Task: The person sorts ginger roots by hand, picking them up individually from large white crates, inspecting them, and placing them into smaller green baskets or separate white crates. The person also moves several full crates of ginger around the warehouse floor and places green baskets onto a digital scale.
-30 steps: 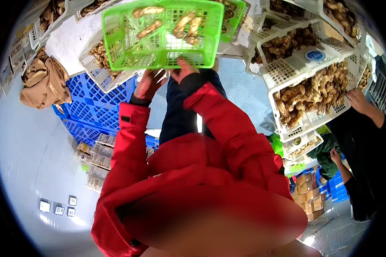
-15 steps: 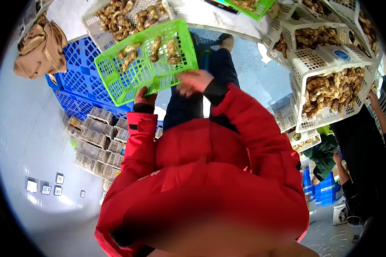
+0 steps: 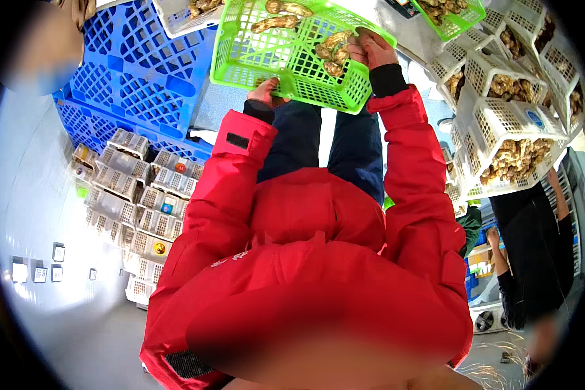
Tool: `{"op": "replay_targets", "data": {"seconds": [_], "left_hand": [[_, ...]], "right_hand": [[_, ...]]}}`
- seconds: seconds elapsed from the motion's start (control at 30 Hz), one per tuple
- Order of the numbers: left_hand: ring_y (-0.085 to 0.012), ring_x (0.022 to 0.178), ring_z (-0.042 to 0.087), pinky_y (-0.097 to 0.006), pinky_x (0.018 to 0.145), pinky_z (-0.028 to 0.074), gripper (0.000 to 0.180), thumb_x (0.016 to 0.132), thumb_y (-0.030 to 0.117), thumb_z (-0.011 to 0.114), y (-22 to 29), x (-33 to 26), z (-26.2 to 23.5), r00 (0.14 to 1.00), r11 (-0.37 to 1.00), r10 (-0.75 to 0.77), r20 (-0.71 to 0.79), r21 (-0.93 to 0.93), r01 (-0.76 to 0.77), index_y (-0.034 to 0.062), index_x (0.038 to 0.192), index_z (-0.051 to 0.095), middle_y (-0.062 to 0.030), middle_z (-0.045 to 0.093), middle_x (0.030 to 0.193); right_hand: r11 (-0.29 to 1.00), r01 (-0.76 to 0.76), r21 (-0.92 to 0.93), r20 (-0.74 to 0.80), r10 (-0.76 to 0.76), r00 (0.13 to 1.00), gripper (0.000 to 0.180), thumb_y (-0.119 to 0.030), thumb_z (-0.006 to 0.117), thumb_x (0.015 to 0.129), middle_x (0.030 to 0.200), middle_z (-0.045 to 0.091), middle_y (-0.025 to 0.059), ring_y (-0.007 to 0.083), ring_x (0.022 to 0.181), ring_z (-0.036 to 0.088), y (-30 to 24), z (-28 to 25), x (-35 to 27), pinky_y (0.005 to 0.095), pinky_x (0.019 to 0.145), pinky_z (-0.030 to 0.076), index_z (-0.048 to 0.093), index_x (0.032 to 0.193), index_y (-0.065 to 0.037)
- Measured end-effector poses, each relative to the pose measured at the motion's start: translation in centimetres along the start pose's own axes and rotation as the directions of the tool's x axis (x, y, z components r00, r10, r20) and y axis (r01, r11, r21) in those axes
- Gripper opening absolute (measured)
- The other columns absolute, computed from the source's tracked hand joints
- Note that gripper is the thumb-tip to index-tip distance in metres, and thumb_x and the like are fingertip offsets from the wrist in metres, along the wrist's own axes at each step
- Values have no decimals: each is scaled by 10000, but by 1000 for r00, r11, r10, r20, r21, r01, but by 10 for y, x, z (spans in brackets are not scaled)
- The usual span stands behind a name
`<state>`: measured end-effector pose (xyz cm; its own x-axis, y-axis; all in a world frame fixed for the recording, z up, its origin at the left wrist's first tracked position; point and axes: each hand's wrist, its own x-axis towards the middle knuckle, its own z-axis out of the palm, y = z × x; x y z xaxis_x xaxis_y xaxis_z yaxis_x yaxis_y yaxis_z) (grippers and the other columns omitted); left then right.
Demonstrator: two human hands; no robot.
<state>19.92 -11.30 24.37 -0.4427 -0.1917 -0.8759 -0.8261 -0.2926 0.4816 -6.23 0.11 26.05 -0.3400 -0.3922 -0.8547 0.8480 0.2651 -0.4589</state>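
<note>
Green plastic basket (image 3: pixel 286 55): both hands grip it; left hand (image 3: pixel 266 92) near edge, right hand (image 3: pixel 369 49) closed on right rim.
Floor (image 3: pixel 58 195): pale grey, smooth.
Left: blue plastic pallets (image 3: pixel 136 78).
Right: white crates (image 3: pixel 507 130) of brown roots.

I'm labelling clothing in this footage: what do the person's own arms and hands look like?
Both arms are in puffy red jacket sleeves with dark inner cuffs at the wrists. The left sleeve bears a small dark rectangular patch near the cuff. The left hand and right hand are bare, with no gloves.

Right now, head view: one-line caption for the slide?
Person in a red jacket holds a green basket with the left hand, the right hand on mushrooms inside.
</note>
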Motion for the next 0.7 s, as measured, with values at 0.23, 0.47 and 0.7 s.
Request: {"op": "replay_targets", "data": {"seconds": [0.23,0.47,0.7], "left_hand": [[-205,802,548,-359,667,455,197,775,164,469,-19,9,2,980,839,-183,81,-507,199,60,937,511,-67,565,890],[-221,828,544,-383,693,449,214,813,161,409,-47,20,-10,996,738,11,86,-673,50,70,985,499,-77,559,920],[-224,782,555,-370,723,446,202,782,171,464,37,-6,-19,970,874,62,235,457,-167,55,944,500,-82,567,887]], "right_hand": [[994,-88,-72,-31,86,996,283,-141,501,793,796,564,80,169,618,569,17,6,11,247,471,447,481,1057,-39],[953,-223,206,92,208,974,191,-72,451,795,709,466,40,139,560,432,11,16,5,284,477,381,487,978,-33],[977,-101,190,135,76,988,295,-192,512,795,825,567,110,215,639,565,10,-30,19,296,565,474,477,1039,-29]]}}
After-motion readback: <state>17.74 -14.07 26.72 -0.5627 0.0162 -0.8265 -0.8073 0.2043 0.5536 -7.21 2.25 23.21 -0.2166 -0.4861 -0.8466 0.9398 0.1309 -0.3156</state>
